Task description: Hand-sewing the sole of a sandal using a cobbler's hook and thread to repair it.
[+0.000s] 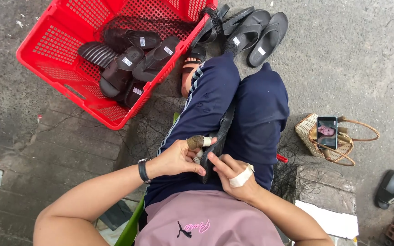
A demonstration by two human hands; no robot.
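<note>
A black slipper (222, 130) lies on edge between my knees, on my dark blue trousers. My left hand (178, 157), with a watch at the wrist and a taped thumb, grips the slipper's near end from the left. My right hand (233, 175), with a white bandage across it, holds the same end from the right, its fingers pressed on the sole. Both hands meet over my lap.
A red plastic crate (46, 59) with several dark slippers stands at the upper left. More black slippers (256, 32) lie on the concrete beyond my knees. A woven basket (311, 136) with a phone (327, 132) on it sits to the right. Another slipper (387, 189) lies at far right.
</note>
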